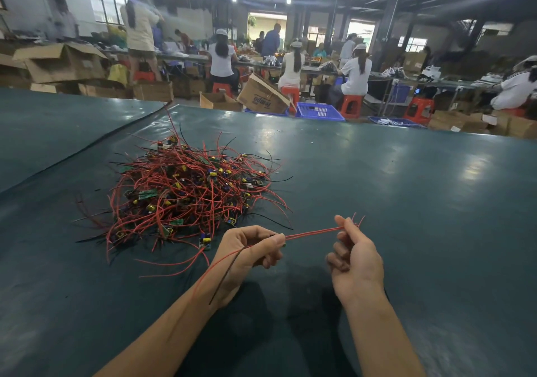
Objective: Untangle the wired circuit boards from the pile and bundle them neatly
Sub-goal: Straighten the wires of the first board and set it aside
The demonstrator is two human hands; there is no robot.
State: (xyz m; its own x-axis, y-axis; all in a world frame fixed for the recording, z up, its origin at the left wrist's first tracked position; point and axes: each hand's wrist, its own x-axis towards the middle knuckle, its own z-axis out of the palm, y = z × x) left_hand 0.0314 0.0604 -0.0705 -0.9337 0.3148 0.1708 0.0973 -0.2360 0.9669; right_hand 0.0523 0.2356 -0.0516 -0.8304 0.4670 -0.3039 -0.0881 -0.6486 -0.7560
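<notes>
Inspector: Location of the pile point(189, 196)?

Technician: Tangled red and black wiring with small green circuit boards lies heaped on the desk point(406, 202). The heap is at 10 o'clock from the left hand point(250, 248), near it but apart.

Inspector: State of the left hand?

Technician: Fingers curled, clamped on a few red wires point(312, 233). One red lead point(215, 264) and one black wire point(226, 275) trail from the fist across the wrist toward 7 o'clock. Whether a board sits inside the fist cannot be told.

Inspector: State of the right hand point(353, 257)?

Technician: Positioned at 3 o'clock of the left hand. Thumb and forefinger pinch the same red wires near their free ends; remaining fingers are curled. The wires run taut between both hands.
</notes>
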